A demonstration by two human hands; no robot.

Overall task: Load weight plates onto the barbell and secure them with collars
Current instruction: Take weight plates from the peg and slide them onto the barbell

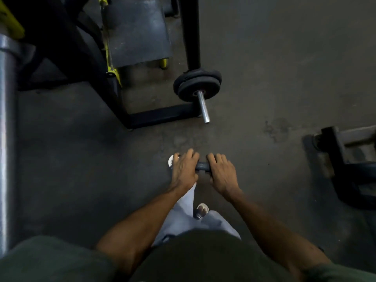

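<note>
My left hand (184,169) and my right hand (222,174) both grip a dark grey weight plate (202,166). I see it edge-on, so only a short stretch of its rim shows between the hands, held in front of my legs above the floor. Ahead of it, the barbell's bare steel sleeve (203,106) points toward me. Two black plates (196,83) sit side by side at the sleeve's far end. No collar is visible on the sleeve. The rest of the bar is hidden behind the plates.
A black and yellow machine frame (114,78) with a dark platform (136,31) stands at the left and far side, and a black upright post (191,33) rises behind the plates. A thick steel column (7,129) runs down the left edge. Another black frame (350,159) sits at the right.
</note>
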